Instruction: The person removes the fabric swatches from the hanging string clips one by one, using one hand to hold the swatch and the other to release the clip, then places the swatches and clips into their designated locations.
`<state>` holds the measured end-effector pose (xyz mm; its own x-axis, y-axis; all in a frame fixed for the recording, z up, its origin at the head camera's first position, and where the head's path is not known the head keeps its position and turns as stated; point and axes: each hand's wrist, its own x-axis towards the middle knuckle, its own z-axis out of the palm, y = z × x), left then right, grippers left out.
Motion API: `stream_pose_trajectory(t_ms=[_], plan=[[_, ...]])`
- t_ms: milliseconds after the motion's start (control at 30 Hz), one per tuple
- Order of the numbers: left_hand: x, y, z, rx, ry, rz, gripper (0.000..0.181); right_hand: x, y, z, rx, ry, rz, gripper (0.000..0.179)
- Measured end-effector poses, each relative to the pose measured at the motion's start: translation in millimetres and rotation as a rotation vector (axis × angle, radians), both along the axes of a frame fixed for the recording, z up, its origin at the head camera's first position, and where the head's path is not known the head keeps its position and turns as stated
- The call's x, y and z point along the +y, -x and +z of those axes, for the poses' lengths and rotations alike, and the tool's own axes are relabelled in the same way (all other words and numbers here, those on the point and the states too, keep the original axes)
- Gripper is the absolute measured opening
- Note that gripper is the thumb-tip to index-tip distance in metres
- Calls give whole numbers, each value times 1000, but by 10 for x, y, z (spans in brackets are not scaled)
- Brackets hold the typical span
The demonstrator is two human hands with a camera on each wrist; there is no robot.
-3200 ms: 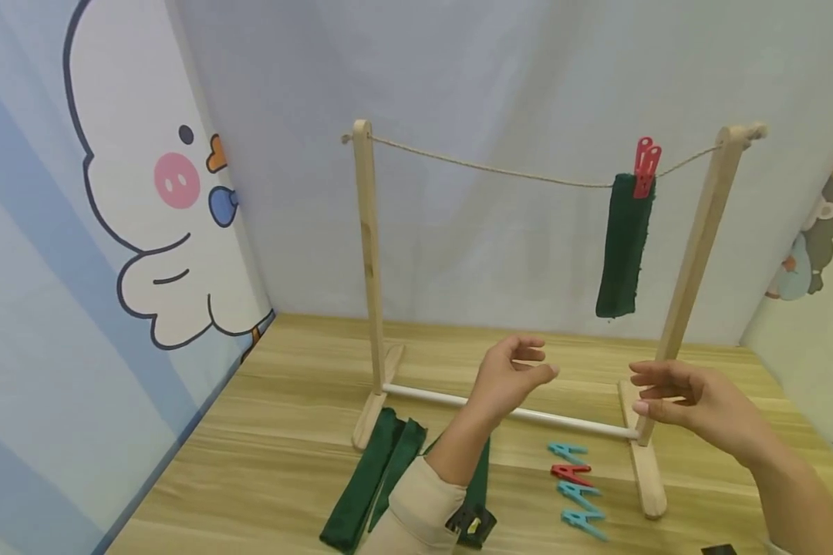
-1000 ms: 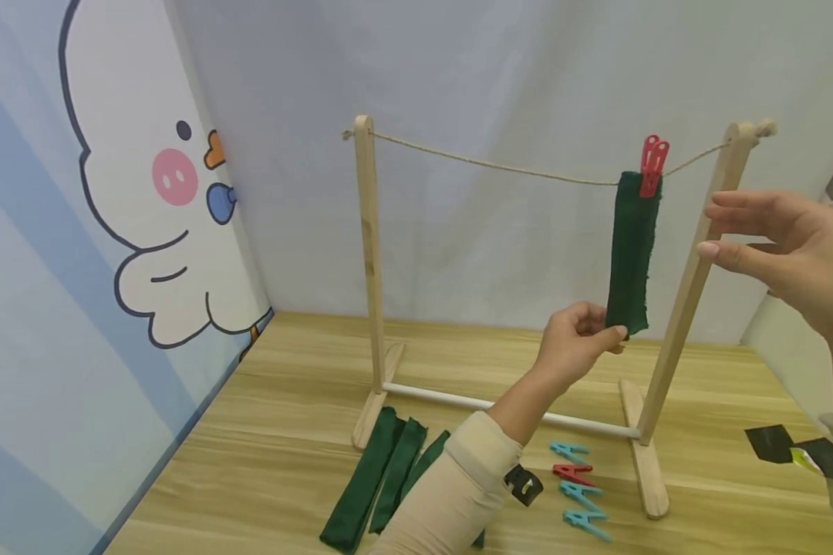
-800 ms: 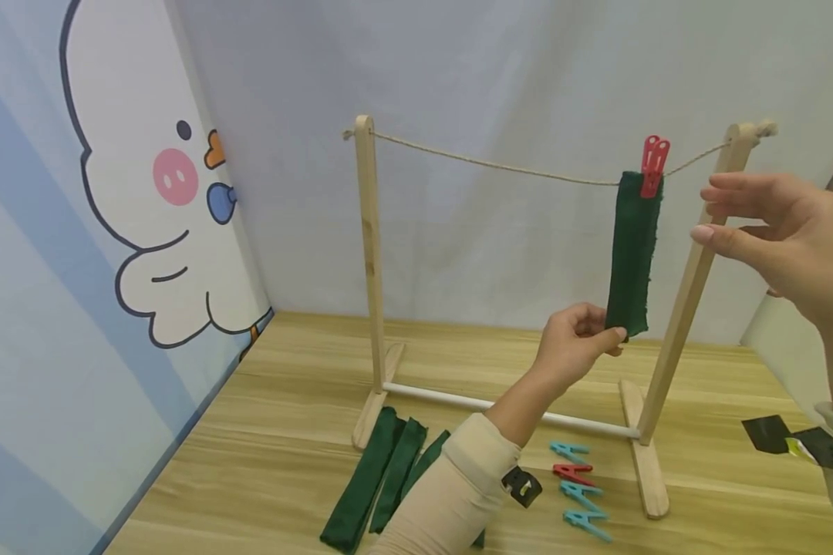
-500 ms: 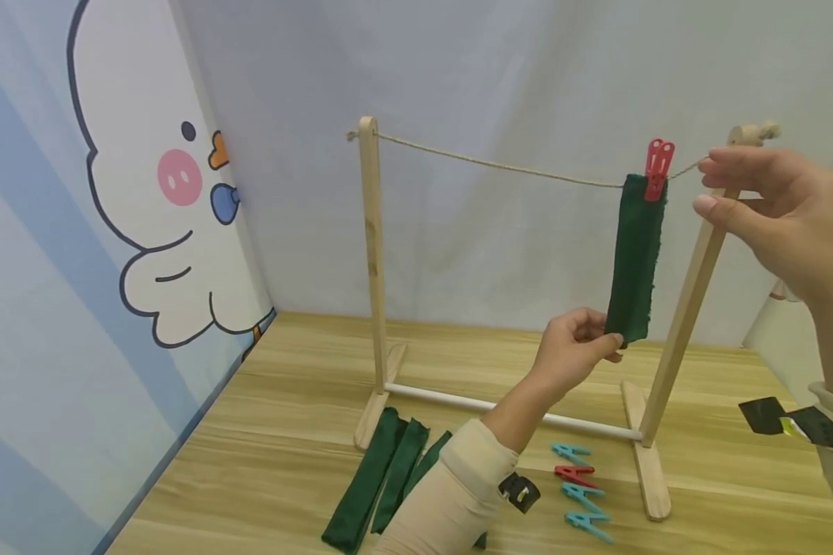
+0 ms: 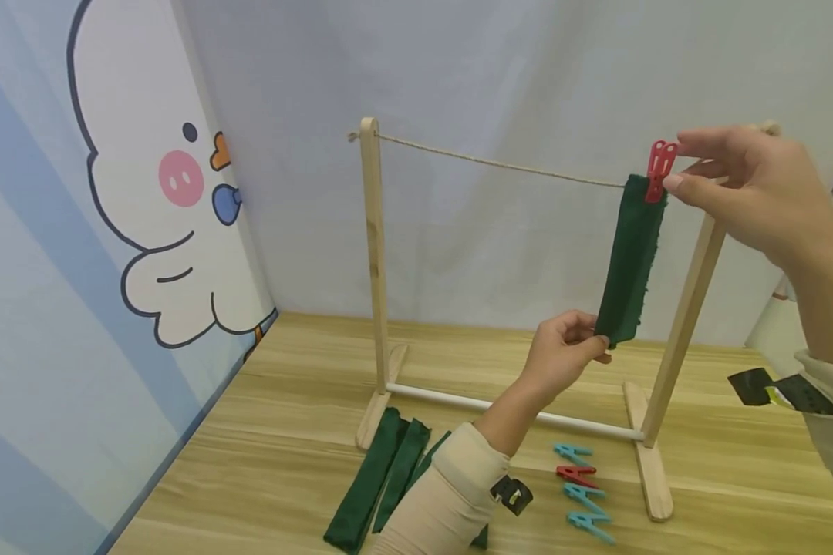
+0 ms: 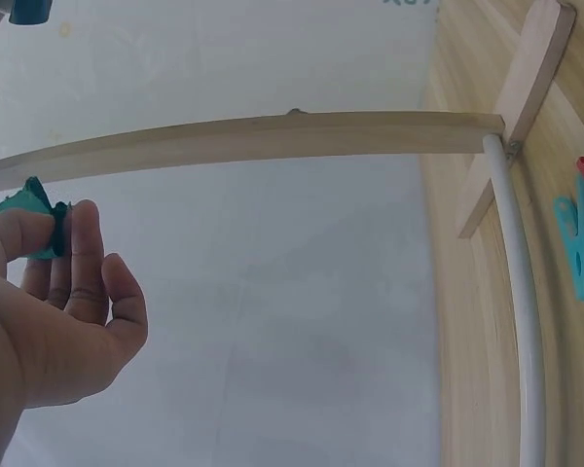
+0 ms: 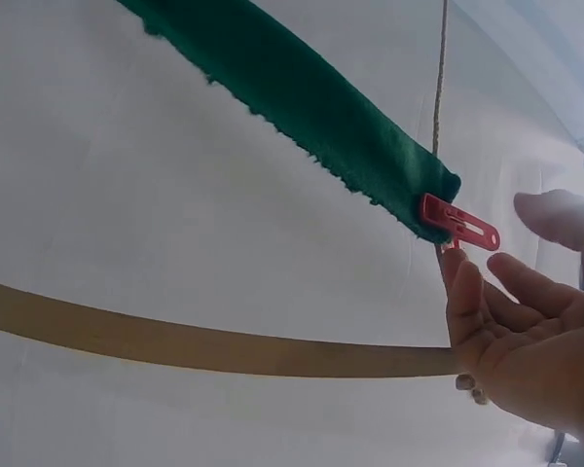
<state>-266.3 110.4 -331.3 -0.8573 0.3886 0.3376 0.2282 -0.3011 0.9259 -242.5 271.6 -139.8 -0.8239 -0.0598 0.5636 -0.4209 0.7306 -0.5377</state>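
A dark green cloth strip (image 5: 632, 262) hangs folded over the rope (image 5: 500, 164), held near its top right by a red clothespin (image 5: 659, 171). My left hand (image 5: 558, 354) pinches the strip's lower end between thumb and fingers; the left wrist view shows the cloth's edge (image 6: 41, 219) in that grip. Beside the clothespin my right hand (image 5: 763, 189) is raised, thumb and forefinger parted. In the right wrist view, the thumb stands clear of the red clothespin (image 7: 462, 222) and a fingertip lies close to it; whether they touch I cannot tell.
The rope spans a wooden frame with a left post (image 5: 375, 254), a right post (image 5: 687, 324) and a white bottom bar (image 5: 444, 398). More green strips (image 5: 368, 482) lie at the front left. Blue clothespins (image 5: 586, 526) and one red clothespin (image 5: 575, 474) form a column near the right foot.
My left hand has reached the strip's lower end, taken hold of it and drawn it slightly left. My right hand has risen from low by the right post to the clothespin.
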Motion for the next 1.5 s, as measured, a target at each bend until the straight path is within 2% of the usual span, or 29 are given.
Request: stream_pose_trajectory(t_ms=[133, 267, 533, 733, 900, 1000, 1167, 1300, 1500], plan=[[-20, -12, 18, 1, 6, 1, 11, -82, 32, 55, -43, -77, -45, 49], [-32, -18, 14, 6, 19, 6, 12, -142, 41, 24, -49, -85, -34, 48], [-47, -13, -2, 1, -7, -6, 11, -104, 1, -58, 74, 38, -16, 43], [-72, -7, 5, 2, -24, -4, 11, -88, -39, -81, 153, 143, 29, 22], [-85, -5, 16, 4, -35, 2, 12, -112, -29, -109, 222, 194, 70, 19], [-91, -18, 11, -8, -38, 11, 11, -97, -34, -122, 222, 225, 94, 20], [-84, -43, 19, -22, -53, 9, 9, -44, -71, -136, 204, 198, 78, 22], [-77, -36, 47, -11, -64, 27, 9, -56, -68, -127, 260, 181, 77, 19], [-90, -30, 86, 3, -81, 25, 10, -95, -25, -161, 426, 206, 116, 21]])
